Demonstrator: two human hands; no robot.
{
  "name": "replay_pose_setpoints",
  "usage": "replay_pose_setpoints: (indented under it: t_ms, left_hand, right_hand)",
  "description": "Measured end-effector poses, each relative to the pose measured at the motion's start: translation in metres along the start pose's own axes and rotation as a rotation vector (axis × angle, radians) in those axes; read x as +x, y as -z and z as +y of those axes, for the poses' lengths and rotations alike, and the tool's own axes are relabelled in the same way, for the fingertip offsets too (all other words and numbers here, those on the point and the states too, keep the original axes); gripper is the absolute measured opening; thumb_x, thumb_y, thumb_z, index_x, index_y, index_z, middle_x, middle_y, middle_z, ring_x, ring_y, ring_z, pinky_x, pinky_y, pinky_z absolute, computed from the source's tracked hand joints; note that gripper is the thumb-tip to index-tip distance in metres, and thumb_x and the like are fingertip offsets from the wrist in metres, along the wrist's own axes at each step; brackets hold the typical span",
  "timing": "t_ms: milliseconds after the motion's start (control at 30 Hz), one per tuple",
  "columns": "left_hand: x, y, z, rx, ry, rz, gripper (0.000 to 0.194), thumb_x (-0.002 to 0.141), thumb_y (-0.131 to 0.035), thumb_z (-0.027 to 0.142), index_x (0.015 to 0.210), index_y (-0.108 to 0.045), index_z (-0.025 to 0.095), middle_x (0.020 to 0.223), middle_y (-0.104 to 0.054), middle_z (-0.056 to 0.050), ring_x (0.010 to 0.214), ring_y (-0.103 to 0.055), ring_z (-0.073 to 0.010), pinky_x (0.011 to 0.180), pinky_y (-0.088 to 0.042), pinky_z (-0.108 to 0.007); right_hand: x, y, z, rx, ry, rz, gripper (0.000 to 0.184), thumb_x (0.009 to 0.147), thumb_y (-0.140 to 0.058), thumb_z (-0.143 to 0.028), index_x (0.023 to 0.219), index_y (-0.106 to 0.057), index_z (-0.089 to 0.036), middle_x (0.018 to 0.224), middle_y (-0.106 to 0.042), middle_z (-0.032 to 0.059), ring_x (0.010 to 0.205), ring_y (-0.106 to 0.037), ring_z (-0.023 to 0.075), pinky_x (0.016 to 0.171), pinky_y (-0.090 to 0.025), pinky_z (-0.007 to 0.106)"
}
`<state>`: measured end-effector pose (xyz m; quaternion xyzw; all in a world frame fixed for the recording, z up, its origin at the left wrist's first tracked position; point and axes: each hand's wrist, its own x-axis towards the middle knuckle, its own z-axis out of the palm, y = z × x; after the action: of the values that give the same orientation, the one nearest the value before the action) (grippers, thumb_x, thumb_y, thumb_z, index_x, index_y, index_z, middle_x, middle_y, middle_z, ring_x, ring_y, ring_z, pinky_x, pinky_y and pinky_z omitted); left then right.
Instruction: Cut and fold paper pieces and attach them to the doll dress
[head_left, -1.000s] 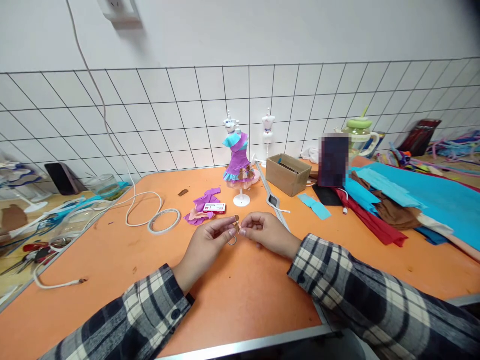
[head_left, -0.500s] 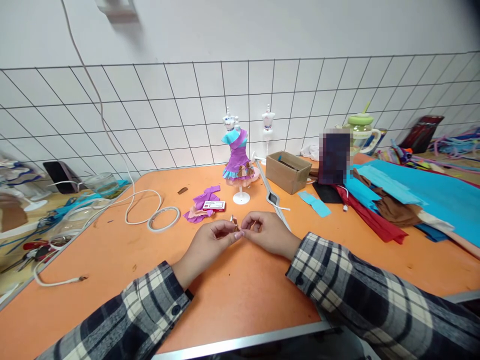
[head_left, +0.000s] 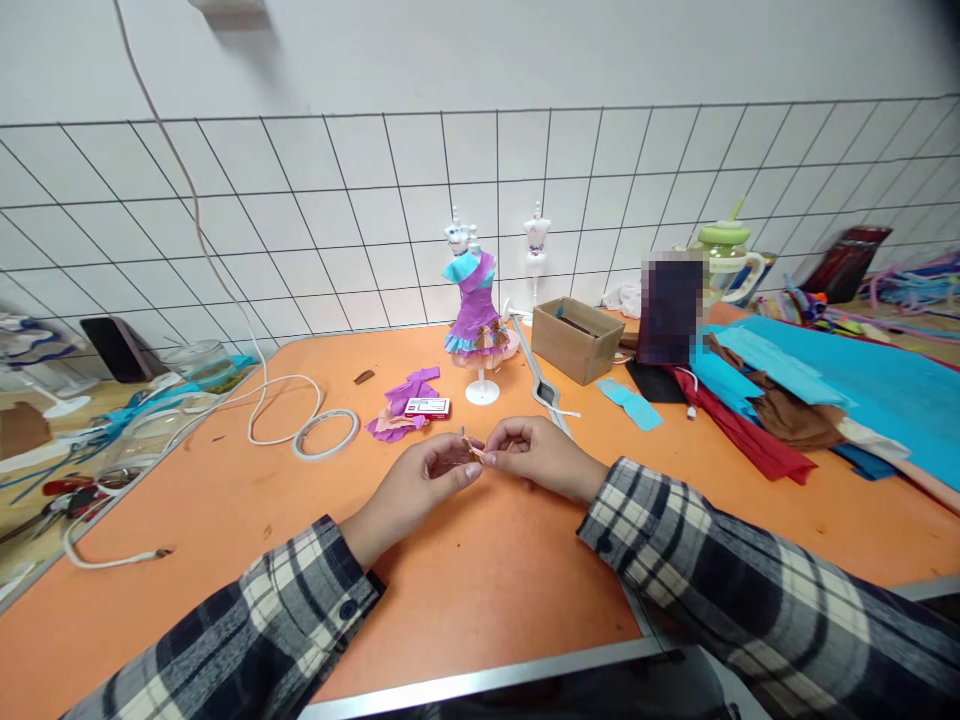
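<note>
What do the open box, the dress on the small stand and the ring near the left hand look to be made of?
Open box: likely cardboard, matte brown with flat, boxy walls.
Dress: probably crepe paper, matte, with crinkled ruffles; thin fabric is possible.
Ring: looks like a tape roll, whitish and smooth; whether paper or plastic, I cannot tell.

You've got a white wall up top, then glossy white tiles with dark grout lines lower down. Your tabletop is plain orange with a metal-look edge, and there's a wood-look surface off to your left. Lighting's pretty bright.
</note>
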<state>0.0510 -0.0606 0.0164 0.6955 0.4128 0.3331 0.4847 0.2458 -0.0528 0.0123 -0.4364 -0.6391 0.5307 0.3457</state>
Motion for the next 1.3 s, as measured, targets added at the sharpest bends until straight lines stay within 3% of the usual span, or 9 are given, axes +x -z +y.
replay_pose_setpoints:
  t_ms: [100,200,333,433,633,900,1100,1233,1300]
  left_hand:
    - [0.0014,0.0001,-0.004,0.092,0.03,0.055,0.033,0.076,-0.067,0.049,0.079,-0.069,0.016,0.077,-0.067,-0.003,0.073,-0.059,-0.0177,0.068,-0.046,-0.028]
    - [0.0019,0.0017,-0.0087,0.126,0.044,0.04,0.033,0.078,-0.066,0.049,0.075,-0.068,0.016,0.069,-0.064,-0.001,0.065,-0.055,-0.0144,0.062,-0.043,-0.025]
    - [0.0002,0.0032,-0.0083,0.04,0.058,-0.074,0.029,0.076,-0.069,0.044,0.08,-0.068,0.015,0.078,-0.068,-0.004,0.074,-0.06,-0.0171,0.069,-0.047,-0.028]
    - [-0.0008,0.0032,-0.005,-0.029,0.048,-0.082,0.026,0.076,-0.07,0.041,0.082,-0.067,0.016,0.083,-0.069,-0.004,0.079,-0.062,-0.0177,0.075,-0.048,-0.029]
    - [0.0008,0.0013,-0.0051,-0.137,0.075,-0.033,0.028,0.071,-0.076,0.037,0.088,-0.066,0.017,0.091,-0.07,-0.005,0.087,-0.065,-0.0194,0.084,-0.049,-0.034]
    - [0.0007,-0.001,-0.0075,-0.095,0.12,0.002,0.028,0.074,-0.074,0.041,0.076,-0.064,0.015,0.072,-0.064,0.0,0.071,-0.059,-0.0145,0.068,-0.044,-0.026]
    - [-0.0001,-0.0005,-0.0036,-0.119,0.095,-0.074,0.027,0.075,-0.073,0.038,0.08,-0.063,0.015,0.08,-0.065,-0.002,0.079,-0.06,-0.0161,0.076,-0.045,-0.028]
    - [0.0023,0.0006,-0.0078,-0.14,0.065,-0.019,0.034,0.073,-0.075,0.038,0.097,-0.063,0.017,0.096,-0.068,-0.006,0.09,-0.063,-0.0195,0.083,-0.046,-0.032]
    - [0.0031,0.0012,-0.0102,-0.104,0.069,0.017,0.032,0.073,-0.075,0.039,0.093,-0.064,0.016,0.093,-0.069,-0.005,0.086,-0.063,-0.0186,0.079,-0.047,-0.031]
  right_hand:
    - [-0.0004,-0.0029,0.0012,0.021,-0.019,0.006,0.03,0.066,-0.077,-0.042,0.076,-0.062,-0.017,0.06,-0.051,-0.0042,0.05,-0.041,0.0079,0.039,-0.035,0.019]
    - [-0.0017,-0.0026,0.0004,0.068,-0.043,-0.029,0.033,0.064,-0.078,-0.044,0.076,-0.062,-0.017,0.063,-0.051,-0.0038,0.051,-0.041,0.0079,0.036,-0.036,0.018]
    - [-0.0035,0.0015,-0.0013,0.172,-0.065,-0.135,0.025,0.066,-0.074,-0.038,0.074,-0.061,-0.018,0.062,-0.049,-0.0049,0.051,-0.041,0.0068,0.036,-0.037,0.015]
    - [-0.0035,0.0025,-0.0002,0.164,-0.072,-0.178,0.021,0.068,-0.071,-0.035,0.074,-0.063,-0.017,0.064,-0.05,-0.0041,0.052,-0.042,0.0069,0.037,-0.038,0.016]
    - [-0.0004,-0.0017,0.0057,0.137,-0.048,0.008,0.025,0.067,-0.075,-0.037,0.079,-0.065,-0.017,0.069,-0.056,-0.0023,0.052,-0.045,0.0069,0.033,-0.038,0.014]
    - [-0.0008,-0.0055,0.0077,0.264,-0.081,-0.04,0.029,0.065,-0.078,-0.038,0.079,-0.066,-0.016,0.06,-0.056,-0.0043,0.042,-0.045,0.0053,0.035,-0.044,0.017]
    - [-0.0007,-0.0042,0.0071,0.252,-0.048,-0.064,0.02,0.068,-0.071,-0.033,0.077,-0.065,-0.016,0.071,-0.06,-0.0007,0.052,-0.05,0.0076,0.035,-0.043,0.016]
    - [-0.0003,-0.0042,0.0073,0.212,-0.027,-0.017,0.019,0.068,-0.071,-0.033,0.077,-0.065,-0.017,0.072,-0.058,-0.0008,0.059,-0.05,0.0093,0.036,-0.043,0.016]
    - [-0.0003,-0.0046,0.0074,0.191,-0.028,-0.008,0.02,0.069,-0.07,-0.034,0.078,-0.065,-0.017,0.072,-0.057,-0.0006,0.06,-0.05,0.0098,0.037,-0.044,0.016]
